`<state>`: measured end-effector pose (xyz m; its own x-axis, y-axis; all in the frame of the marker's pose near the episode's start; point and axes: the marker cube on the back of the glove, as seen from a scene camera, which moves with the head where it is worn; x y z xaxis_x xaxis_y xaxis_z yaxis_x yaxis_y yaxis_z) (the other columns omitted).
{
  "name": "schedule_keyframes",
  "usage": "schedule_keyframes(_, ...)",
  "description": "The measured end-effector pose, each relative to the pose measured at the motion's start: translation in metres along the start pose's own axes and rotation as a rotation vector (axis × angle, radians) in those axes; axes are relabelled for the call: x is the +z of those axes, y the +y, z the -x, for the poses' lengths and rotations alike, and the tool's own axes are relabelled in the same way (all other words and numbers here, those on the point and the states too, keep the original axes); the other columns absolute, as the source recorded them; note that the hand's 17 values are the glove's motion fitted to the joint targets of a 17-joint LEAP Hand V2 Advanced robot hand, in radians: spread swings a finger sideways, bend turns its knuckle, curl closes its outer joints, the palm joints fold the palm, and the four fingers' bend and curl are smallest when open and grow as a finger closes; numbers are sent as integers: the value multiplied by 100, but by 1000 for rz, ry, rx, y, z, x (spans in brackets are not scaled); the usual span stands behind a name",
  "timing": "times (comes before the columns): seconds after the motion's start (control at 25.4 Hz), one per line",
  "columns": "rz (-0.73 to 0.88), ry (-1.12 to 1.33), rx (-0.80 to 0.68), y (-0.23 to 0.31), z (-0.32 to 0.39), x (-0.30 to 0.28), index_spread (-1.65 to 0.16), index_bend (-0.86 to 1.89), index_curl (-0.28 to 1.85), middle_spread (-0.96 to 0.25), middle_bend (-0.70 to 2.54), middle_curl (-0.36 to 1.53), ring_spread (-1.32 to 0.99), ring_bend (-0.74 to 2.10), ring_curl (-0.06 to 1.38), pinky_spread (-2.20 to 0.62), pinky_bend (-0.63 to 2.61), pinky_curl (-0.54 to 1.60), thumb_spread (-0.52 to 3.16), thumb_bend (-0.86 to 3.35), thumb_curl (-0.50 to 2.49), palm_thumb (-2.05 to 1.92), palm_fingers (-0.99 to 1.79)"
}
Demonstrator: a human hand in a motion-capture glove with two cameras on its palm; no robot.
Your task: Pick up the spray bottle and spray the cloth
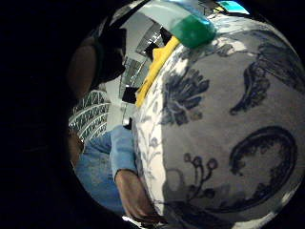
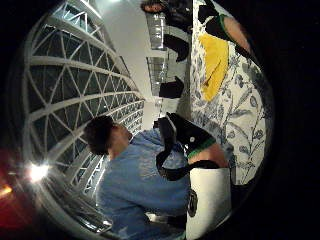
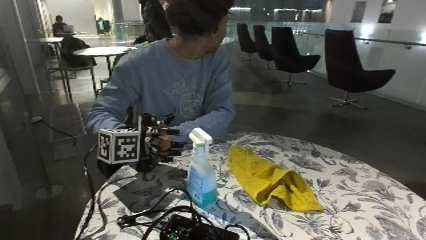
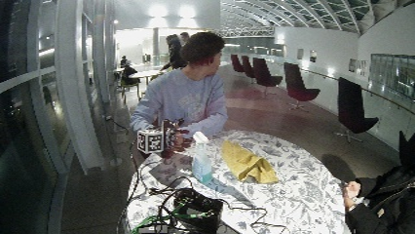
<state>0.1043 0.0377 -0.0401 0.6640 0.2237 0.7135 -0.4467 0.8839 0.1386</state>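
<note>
Item 1. Right hand (image 3: 158, 142), black-gloved, raised at the table edge in front of the person's chest, nearest of all things to the person. It holds nothing; whether the fingers are spread or curled cannot be told from these views.

Item 2. Spray bottle (image 3: 200, 169), just beside the hand on the side toward the table's middle, apart from it and untouched. Upright on the patterned tablecloth (image 3: 346, 200), long axis vertical; white trigger head on top, pale blue body below. A label may be present; no brand or writing can be read. Judgement: the coming move turns on this relation. The hand must travel sideways and slightly down to close round the bottle's neck under the trigger head. The gloved hand is the nearer one; the bare hand (image 1: 138, 200) lies low at the table's edge.

Item 3. Yellow cloth (image 3: 271, 180), beyond the bottle from the hand, lying crumpled flat on the tablecloth, close to the bottle but not touching it. No print or lettering seen.

Item 4. Black cables and a dark device (image 3: 190, 227) on the table, to the bottle's side nearest the outside camera.
</note>
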Motion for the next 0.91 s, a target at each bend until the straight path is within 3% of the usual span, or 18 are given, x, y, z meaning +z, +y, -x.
schedule_keyframes(0.51, -266, 211, 89, -60, -51, -31, -35, 5, 20, -4, 23, 37, 0, 45, 36, 18, 36, 35, 97, -3, 32, 61, 65)
schedule_keyframes(0.91, -213, 150, 71, -125, -60, -19, -36, 3, 14, -4, 23, 38, 1, 50, 38, 16, 47, 38, 88, -5, 31, 54, 56)
